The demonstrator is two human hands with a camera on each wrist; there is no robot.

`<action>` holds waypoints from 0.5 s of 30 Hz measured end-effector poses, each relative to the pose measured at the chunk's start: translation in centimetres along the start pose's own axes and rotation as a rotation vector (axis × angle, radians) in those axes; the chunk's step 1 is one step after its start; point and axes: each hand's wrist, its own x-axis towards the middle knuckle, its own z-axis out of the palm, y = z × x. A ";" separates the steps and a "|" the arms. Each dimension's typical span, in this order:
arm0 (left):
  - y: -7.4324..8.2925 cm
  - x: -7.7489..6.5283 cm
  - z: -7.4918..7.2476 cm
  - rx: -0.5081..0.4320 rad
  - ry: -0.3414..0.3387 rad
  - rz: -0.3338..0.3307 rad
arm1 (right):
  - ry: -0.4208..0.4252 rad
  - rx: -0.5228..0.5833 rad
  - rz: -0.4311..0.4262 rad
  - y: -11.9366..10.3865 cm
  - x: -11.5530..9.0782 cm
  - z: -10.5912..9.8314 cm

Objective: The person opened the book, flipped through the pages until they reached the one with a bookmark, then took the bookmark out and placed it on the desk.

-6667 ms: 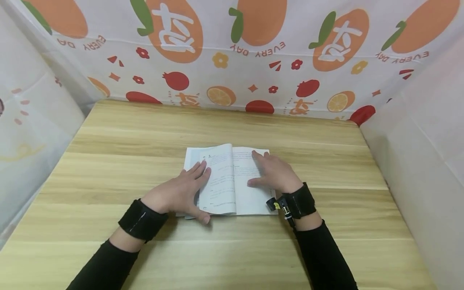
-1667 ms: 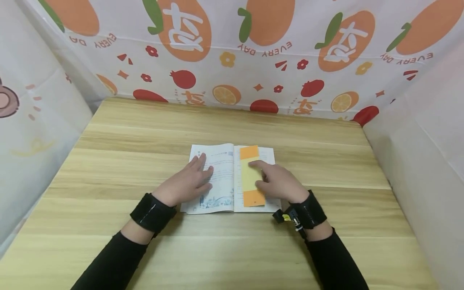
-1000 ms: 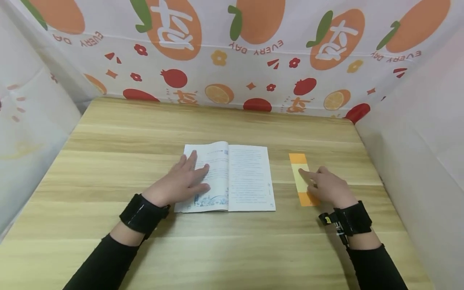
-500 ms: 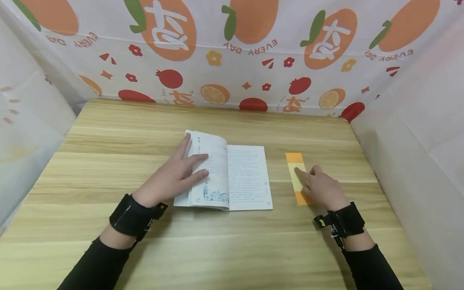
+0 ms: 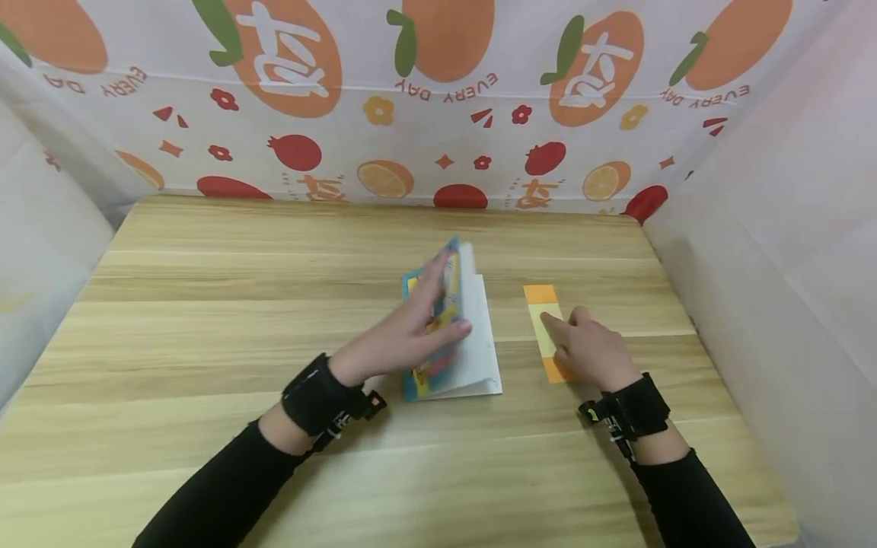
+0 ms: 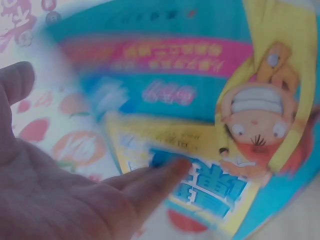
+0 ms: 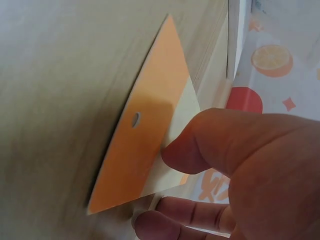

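A small book (image 5: 483,358) stands partly closed near the middle of the wooden table, its colourful front cover (image 5: 448,293) raised on the left over white pages. My left hand (image 5: 397,335) is against this cover with fingers extended, pushing it up and over to the right. In the left wrist view the turquoise cover (image 6: 165,95), with a cartoon figure, is blurred. To the right of the book lies an orange and yellow bookmark (image 5: 543,331) with a small hole at one end. My right hand (image 5: 599,354) rests on it, index finger and thumb touching its face.
Wooden tabletop (image 5: 226,320) surrounds the book. A white cloth printed with oranges (image 5: 384,179) hangs along the back edge, and plain white cloth walls (image 5: 760,251) close in the sides.
The bookmark went from the right page to the table under my right hand. My left hand then lifted the left pages and cover and swung them right; earlier the book lay open flat.
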 end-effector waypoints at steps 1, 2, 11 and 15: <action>-0.2 0.2 0.7 -0.024 -0.062 -0.019 | -0.001 0.000 0.002 -0.1 0.0 0.0; -0.4 0.3 1.4 -0.022 -0.122 -0.042 | -0.001 0.000 0.005 -0.2 0.0 0.0; -1.6 -0.9 4.8 0.361 -0.281 -0.163 | 0.001 0.034 0.019 -0.3 0.5 -0.2; -1.9 -1.9 3.2 0.299 -0.185 -0.112 | 0.005 0.096 0.029 -0.3 0.5 -0.5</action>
